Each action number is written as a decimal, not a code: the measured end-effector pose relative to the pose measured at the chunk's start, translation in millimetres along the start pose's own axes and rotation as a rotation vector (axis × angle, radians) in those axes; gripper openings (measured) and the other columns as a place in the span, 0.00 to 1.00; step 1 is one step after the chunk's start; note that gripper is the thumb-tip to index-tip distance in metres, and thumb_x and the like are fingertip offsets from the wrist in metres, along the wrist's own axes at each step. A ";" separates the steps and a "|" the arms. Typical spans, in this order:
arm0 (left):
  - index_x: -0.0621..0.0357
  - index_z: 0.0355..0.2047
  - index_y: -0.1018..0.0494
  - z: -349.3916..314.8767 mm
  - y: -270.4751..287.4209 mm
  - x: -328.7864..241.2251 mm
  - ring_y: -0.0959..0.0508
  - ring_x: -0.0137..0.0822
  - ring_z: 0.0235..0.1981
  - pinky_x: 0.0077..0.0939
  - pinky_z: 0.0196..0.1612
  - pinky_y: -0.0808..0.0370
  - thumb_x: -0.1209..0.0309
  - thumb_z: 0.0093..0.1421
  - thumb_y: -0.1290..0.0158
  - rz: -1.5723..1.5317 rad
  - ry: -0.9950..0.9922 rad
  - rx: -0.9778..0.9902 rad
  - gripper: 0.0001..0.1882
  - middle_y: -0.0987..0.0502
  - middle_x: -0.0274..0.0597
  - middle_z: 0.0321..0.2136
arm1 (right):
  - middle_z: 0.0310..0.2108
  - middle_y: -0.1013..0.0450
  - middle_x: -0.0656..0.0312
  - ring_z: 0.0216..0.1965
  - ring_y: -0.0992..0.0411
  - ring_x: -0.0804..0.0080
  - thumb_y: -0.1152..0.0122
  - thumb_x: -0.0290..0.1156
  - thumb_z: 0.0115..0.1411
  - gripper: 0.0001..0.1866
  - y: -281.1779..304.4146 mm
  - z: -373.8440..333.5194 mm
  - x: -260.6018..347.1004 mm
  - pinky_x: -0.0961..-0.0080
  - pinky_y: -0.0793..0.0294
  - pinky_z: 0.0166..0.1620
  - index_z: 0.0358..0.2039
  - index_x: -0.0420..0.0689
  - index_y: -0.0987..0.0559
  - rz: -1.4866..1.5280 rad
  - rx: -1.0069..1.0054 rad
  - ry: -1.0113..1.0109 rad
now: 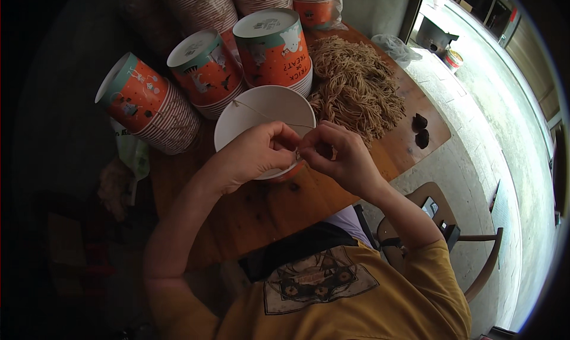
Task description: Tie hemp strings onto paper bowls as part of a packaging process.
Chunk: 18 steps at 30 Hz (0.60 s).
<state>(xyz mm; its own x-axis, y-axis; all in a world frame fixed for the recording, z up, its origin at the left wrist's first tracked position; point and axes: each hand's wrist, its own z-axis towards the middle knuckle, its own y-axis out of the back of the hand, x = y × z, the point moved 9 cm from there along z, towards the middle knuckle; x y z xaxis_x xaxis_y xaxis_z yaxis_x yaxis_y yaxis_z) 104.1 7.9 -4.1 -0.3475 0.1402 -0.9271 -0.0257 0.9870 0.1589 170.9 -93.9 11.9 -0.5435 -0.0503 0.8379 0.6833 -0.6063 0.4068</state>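
In front of me stands a paper bucket, white inside and orange outside, its mouth tilted up toward me. A thin tan cord stretches across its opening from the far left wall to my fingers. My left hand reaches over the near rim, thumb and fingers pinched together. Beside it, my right hand is closed in a pinch at the rim's near right side. The fingertips of both hands meet there, closed on the cord's end, which is mostly hidden between them.
Upside-down stacks of orange and green printed buckets stand behind, more wrapped in plastic beyond. A heap of tan cords lies on the wooden table at right, near two small dark objects. A chair holds a phone.
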 end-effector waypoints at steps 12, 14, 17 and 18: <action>0.65 0.40 0.29 1.1 -3.0 5.9 0.25 0.23 0.29 0.16 0.33 0.27 0.76 0.55 0.45 -0.002 0.074 0.003 0.12 0.25 0.36 0.30 | 0.23 0.33 0.66 0.24 0.32 0.69 0.35 0.28 0.50 0.06 5.6 -8.1 19.7 0.73 0.35 0.36 0.27 0.46 0.26 -0.237 -0.116 0.251; 0.68 0.41 0.29 1.9 -1.9 5.5 0.24 0.25 0.26 0.18 0.29 0.26 0.77 0.54 0.46 -0.051 0.050 -0.011 0.13 0.25 0.38 0.28 | 0.23 0.33 0.66 0.25 0.32 0.70 0.35 0.27 0.50 0.07 4.6 -9.2 19.7 0.73 0.36 0.35 0.27 0.47 0.26 -0.266 -0.129 0.285; 0.67 0.40 0.29 4.6 -1.8 6.9 0.24 0.25 0.26 0.18 0.28 0.26 0.76 0.54 0.45 -0.064 0.059 0.016 0.13 0.25 0.39 0.28 | 0.23 0.33 0.67 0.25 0.32 0.70 0.35 0.27 0.50 0.07 4.6 -11.3 24.6 0.72 0.36 0.35 0.28 0.48 0.25 -0.331 -0.157 0.355; 0.65 0.39 0.29 5.8 -2.5 8.4 0.25 0.24 0.30 0.17 0.33 0.27 0.76 0.54 0.45 -0.040 0.082 0.032 0.12 0.25 0.36 0.30 | 0.23 0.34 0.67 0.25 0.32 0.71 0.35 0.27 0.50 0.07 4.7 -12.3 27.4 0.72 0.36 0.35 0.29 0.48 0.25 -0.368 -0.173 0.391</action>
<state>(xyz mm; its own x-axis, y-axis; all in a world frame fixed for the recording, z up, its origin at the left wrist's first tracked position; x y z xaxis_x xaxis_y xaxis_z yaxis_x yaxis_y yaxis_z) 106.7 7.1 -14.2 -0.4221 0.0950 -0.9016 -0.0112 0.9939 0.1100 153.3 -107.9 32.4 -0.8934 -0.0815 0.4418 0.3429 -0.7591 0.5534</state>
